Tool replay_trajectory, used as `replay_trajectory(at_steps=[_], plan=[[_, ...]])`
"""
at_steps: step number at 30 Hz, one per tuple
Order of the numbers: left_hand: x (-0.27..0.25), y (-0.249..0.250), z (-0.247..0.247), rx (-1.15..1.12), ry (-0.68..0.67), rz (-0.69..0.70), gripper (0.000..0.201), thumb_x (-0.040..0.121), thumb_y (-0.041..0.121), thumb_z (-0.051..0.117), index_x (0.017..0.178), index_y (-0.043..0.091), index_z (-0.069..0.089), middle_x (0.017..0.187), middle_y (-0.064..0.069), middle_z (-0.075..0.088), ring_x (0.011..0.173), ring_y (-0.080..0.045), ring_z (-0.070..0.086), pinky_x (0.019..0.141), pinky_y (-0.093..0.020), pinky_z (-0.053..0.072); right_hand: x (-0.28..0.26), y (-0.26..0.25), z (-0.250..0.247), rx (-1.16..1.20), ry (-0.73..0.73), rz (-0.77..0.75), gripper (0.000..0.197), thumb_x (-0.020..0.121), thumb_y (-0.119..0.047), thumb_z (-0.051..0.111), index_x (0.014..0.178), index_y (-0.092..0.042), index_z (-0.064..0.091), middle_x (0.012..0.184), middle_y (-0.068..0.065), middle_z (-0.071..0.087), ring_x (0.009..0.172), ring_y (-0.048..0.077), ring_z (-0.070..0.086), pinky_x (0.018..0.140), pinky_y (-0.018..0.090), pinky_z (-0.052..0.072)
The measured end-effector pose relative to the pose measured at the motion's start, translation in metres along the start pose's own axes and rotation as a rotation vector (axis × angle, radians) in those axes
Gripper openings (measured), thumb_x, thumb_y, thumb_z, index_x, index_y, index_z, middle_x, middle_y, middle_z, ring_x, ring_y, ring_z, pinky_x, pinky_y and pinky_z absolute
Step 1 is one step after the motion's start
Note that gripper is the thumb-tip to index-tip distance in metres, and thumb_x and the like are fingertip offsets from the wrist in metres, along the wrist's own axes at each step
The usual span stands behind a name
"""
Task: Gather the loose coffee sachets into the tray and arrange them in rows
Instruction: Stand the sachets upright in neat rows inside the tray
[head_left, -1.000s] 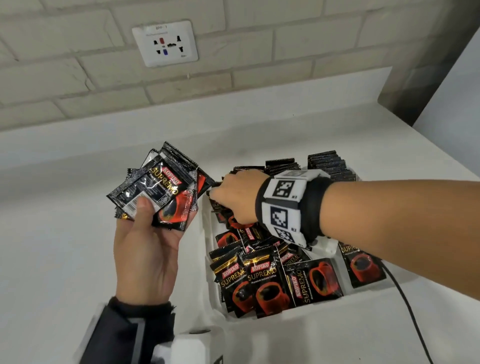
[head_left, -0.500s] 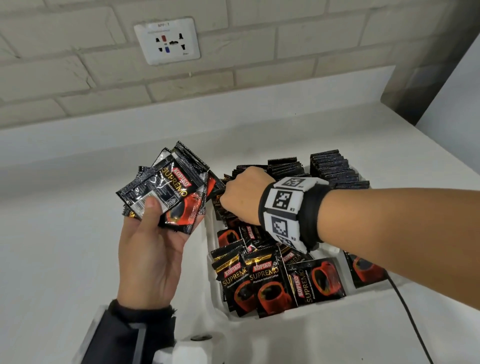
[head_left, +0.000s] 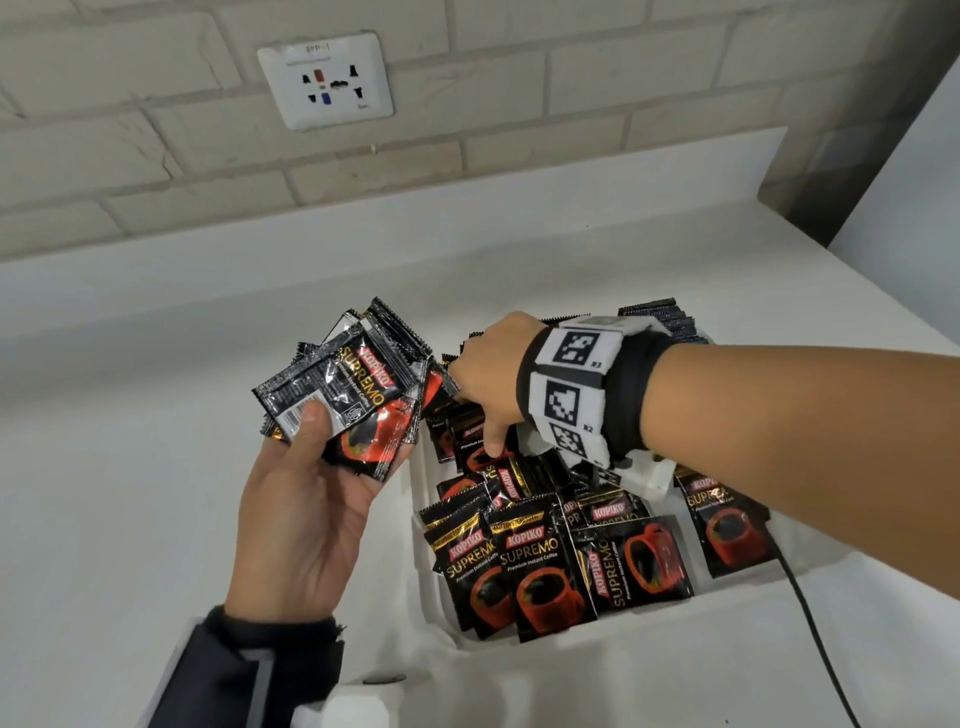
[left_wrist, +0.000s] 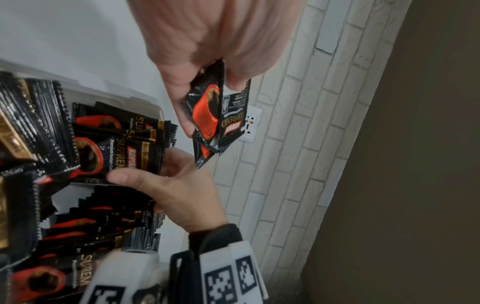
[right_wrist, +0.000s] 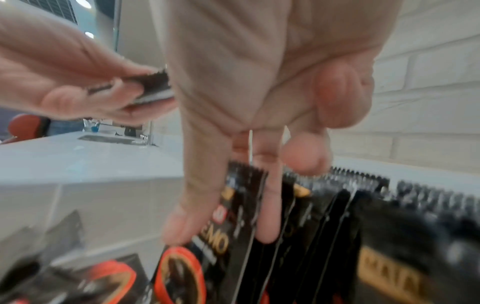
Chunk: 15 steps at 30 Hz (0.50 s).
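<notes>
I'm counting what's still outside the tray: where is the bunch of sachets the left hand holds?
In the head view the bunch of sachets is fanned in the left hand, raised just left of the tray, beside the right hand.

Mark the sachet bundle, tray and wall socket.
sachet bundle (head_left: 358, 384), head view, front face of the top sachet.
tray (head_left: 530, 654), head view, bare near rim.
wall socket (head_left: 326, 80), head view, middle of the plate.
</notes>
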<state>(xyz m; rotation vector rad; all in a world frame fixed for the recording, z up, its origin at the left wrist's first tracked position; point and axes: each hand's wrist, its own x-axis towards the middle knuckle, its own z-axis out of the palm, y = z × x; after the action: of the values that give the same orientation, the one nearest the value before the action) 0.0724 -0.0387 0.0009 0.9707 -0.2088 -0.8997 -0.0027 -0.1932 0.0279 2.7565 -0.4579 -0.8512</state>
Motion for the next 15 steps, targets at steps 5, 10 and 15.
replay_trajectory(at_steps=[5,10,15], plan=[[0.001,-0.003,0.000,-0.018,0.029,0.003,0.024,0.098,0.018,0.037,0.114,0.010,0.052,0.114,-0.010,0.067,0.091,-0.021,0.070,0.067,-0.040,0.059,-0.018,0.019,-0.015,0.130,0.115,0.047,0.045,0.079,-0.046,0.065,0.109,-0.012,0.061,0.101,0.002,0.065,0.094,0.022,0.062,0.053,0.021,0.036],[-0.002,-0.001,0.005,-0.045,0.011,0.003,0.026,0.097,0.017,0.038,0.117,0.008,0.052,0.116,-0.012,0.066,0.098,-0.025,0.067,0.073,-0.041,0.058,-0.066,0.042,-0.021,0.420,0.475,0.215,0.025,0.085,-0.046,0.058,0.103,-0.029,0.060,0.090,-0.013,0.057,0.090,0.013,0.054,0.072,0.027,0.035],[-0.011,-0.012,0.026,0.001,-0.071,-0.002,0.031,0.095,0.014,0.040,0.123,0.010,0.052,0.115,-0.012,0.067,0.101,-0.026,0.066,0.073,-0.037,0.058,-0.102,0.018,0.004,1.117,0.409,0.119,0.043,0.077,-0.052,0.058,0.112,-0.026,0.055,0.097,-0.009,0.063,0.077,0.010,0.064,0.064,0.025,0.052]])
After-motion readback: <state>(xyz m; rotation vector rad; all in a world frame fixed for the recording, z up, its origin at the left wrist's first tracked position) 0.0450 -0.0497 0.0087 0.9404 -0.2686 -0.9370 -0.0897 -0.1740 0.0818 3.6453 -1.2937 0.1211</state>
